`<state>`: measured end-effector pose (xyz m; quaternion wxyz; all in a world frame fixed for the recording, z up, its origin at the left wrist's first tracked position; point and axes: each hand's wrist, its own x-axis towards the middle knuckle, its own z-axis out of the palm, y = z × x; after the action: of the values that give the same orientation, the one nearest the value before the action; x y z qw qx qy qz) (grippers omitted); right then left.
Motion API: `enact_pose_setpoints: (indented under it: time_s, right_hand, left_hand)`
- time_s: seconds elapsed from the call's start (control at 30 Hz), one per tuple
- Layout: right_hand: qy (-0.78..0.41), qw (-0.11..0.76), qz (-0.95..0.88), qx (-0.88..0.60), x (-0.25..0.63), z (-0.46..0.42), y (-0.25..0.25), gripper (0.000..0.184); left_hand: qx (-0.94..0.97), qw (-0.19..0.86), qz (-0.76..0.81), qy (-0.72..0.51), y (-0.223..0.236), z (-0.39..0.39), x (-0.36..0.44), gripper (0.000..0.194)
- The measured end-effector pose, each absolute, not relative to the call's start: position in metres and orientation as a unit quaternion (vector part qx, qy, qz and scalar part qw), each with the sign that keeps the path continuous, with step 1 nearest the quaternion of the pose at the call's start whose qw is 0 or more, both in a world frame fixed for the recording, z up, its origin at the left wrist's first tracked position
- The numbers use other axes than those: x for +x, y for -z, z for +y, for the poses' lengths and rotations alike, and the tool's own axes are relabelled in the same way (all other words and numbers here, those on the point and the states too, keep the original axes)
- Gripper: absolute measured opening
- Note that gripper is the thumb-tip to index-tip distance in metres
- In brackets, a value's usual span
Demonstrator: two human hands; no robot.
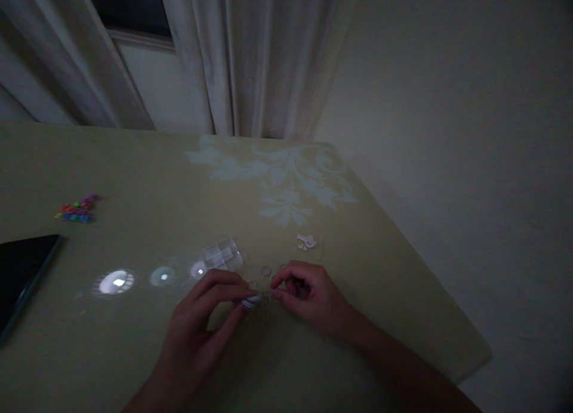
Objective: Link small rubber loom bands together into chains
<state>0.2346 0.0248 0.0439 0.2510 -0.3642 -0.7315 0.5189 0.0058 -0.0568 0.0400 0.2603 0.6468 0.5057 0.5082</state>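
Between the thumb and fingers of my left hand is a small, pale, striped bundle; the dim light hides what it is made of. My right hand is closed in a pinch just to the right of it, the fingertips close to the table. Whatever the pinch holds is too small to make out. Several small thin rings lie around and between my fingertips. Behind my left hand sits a clear plastic compartment box. Small white pieces lie beyond my right hand, seemingly on or in clear plastic.
A pile of small brightly coloured pieces lies at the left of the table. In front of it is a dark flat device. Curtains hang behind, and a wall runs along the right edge.
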Motion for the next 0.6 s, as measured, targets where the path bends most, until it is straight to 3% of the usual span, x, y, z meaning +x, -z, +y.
enact_pose_setpoints:
  time_s: [0.1,0.37,0.47,0.6]
  right_hand:
    - [-0.411,0.221,-0.826,-0.316,0.235,0.026,-0.037,0.004]
    - [-0.253,0.115,-0.923,-0.268,0.234,0.021,-0.03,0.007]
    - [-0.287,0.147,-0.899,-0.297,0.235,0.023,-0.034,0.008]
    - [-0.432,0.247,-0.788,-0.363,0.234,0.022,-0.045,0.006]
  left_hand:
    - [0.584,0.27,0.547,-0.536,-0.04,-0.054,0.004,0.017]
    - [0.527,0.313,0.584,-0.533,-0.039,-0.054,0.004,0.012]
    - [0.554,0.299,0.557,-0.542,-0.042,-0.051,0.003,0.014]
    - [0.596,0.324,0.509,-0.53,-0.044,-0.046,0.006,0.015]
